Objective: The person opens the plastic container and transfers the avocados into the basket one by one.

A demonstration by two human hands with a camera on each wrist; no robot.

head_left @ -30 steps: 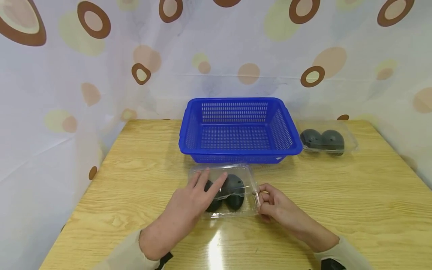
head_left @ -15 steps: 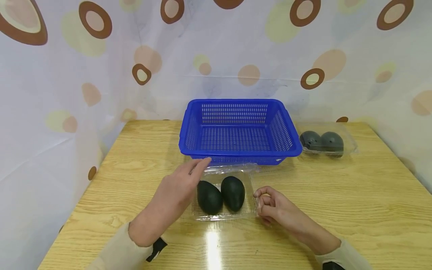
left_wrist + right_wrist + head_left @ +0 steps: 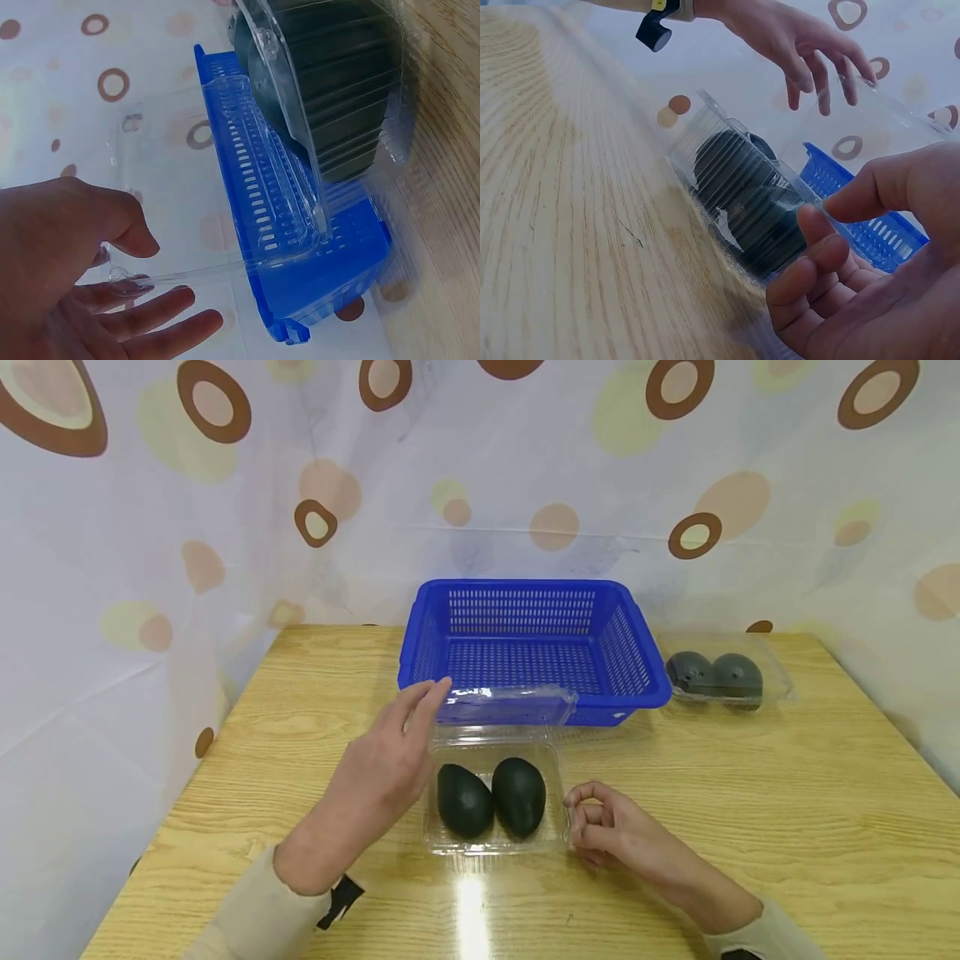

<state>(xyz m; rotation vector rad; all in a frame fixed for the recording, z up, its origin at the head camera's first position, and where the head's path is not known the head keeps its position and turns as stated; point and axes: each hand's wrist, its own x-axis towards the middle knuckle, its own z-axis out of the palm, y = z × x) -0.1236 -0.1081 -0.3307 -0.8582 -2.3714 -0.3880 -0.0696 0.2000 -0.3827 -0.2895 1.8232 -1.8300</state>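
Two dark green avocados (image 3: pixel 491 797) lie side by side in a clear plastic clamshell container (image 3: pixel 557 827) on the table. Its hinged lid (image 3: pixel 517 714) stands raised at the far side, in front of the basket. My left hand (image 3: pixel 386 760) holds the lid's left corner; in the left wrist view the corner sits between thumb (image 3: pixel 139 232) and fingers. At the container's right side, my right hand (image 3: pixel 615 831) pinches the rim between thumb and curled fingers, which the right wrist view shows close up (image 3: pixel 870 255).
Behind the container stands a blue plastic basket (image 3: pixel 525 700) with slotted walls and nothing inside. To its right sits a second clear clamshell (image 3: pixel 776 681), lid down, with two dark avocados (image 3: pixel 716 677). A patterned cloth (image 3: pixel 480 468) hangs along the back and sides of the wooden table (image 3: pixel 750 793).
The left hand has moved up and to the left, swinging the lid from lying over the avocados to standing raised. The right hand has stayed at the container's right rim.
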